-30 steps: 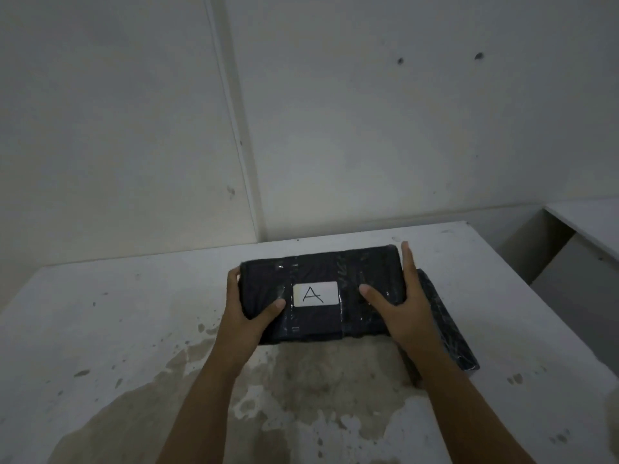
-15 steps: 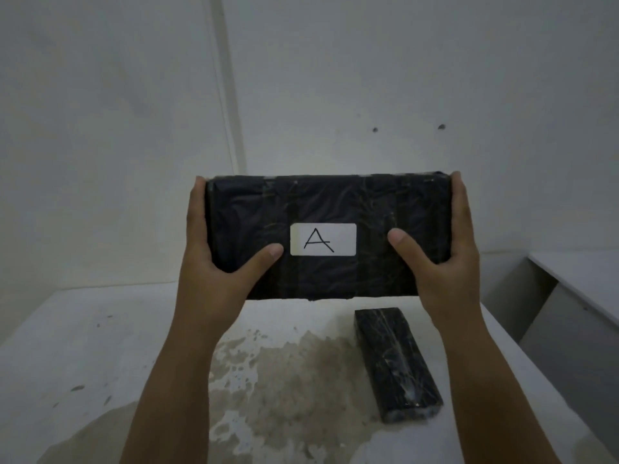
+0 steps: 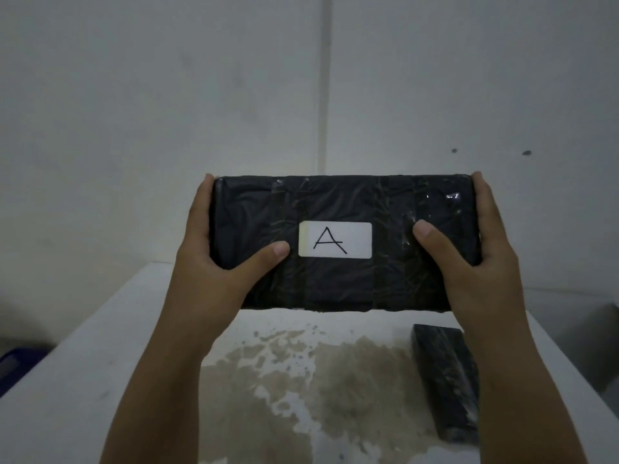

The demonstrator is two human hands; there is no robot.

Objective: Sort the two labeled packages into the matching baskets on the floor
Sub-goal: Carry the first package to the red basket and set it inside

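Note:
A black plastic-wrapped package [image 3: 345, 289] with a white sticker marked "A" is held up in the air above the table, its labelled face turned to me. My left hand [image 3: 217, 256] grips its left end and my right hand [image 3: 469, 259] grips its right end, thumbs on the front. A second black wrapped package [image 3: 445, 380] lies flat on the table at the lower right, partly behind my right forearm; no label shows on it. No basket can be made out for certain.
The white table [image 3: 100, 380] has a large brownish stain in its middle. A dark blue object [image 3: 16, 363] shows past the table's left edge, low down. Grey walls stand close behind. Another white surface sits beyond the table's right edge.
Both hands lifted the "A" package off the second package and raised it to face me. The view has shifted a little to the left since half a second ago.

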